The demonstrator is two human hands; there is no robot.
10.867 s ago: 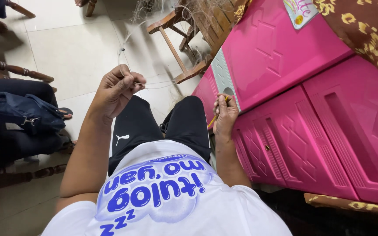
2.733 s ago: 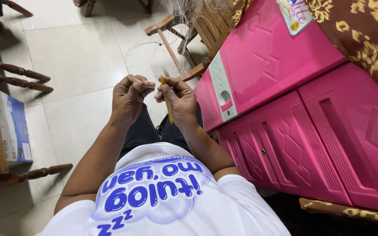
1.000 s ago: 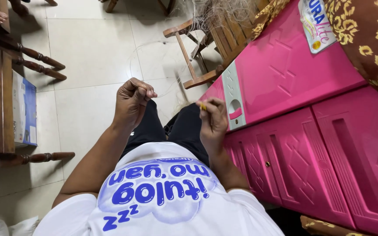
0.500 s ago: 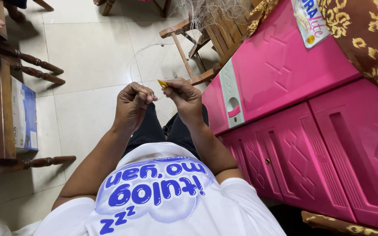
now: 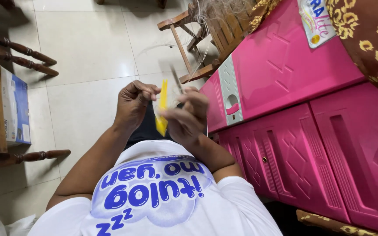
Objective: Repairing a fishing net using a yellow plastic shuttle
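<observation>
Both hands (image 5: 162, 111) on yellow strip (image 5: 162, 107)

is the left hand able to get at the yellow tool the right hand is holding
Probably yes. The left hand is closed just beside the yellow tool, which the right hand holds upright, and nothing stands between them.

Yellow strip (image 5: 162, 105), pink cabinet (image 5: 294, 87), white blue-lettered shirt (image 5: 154, 196).

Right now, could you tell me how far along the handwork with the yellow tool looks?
Underway. The left hand pinches thin line; the right hand, blurred, holds the yellow tool. Loose fibre remains heaped on the wooden chair. No finished piece shows.
</observation>
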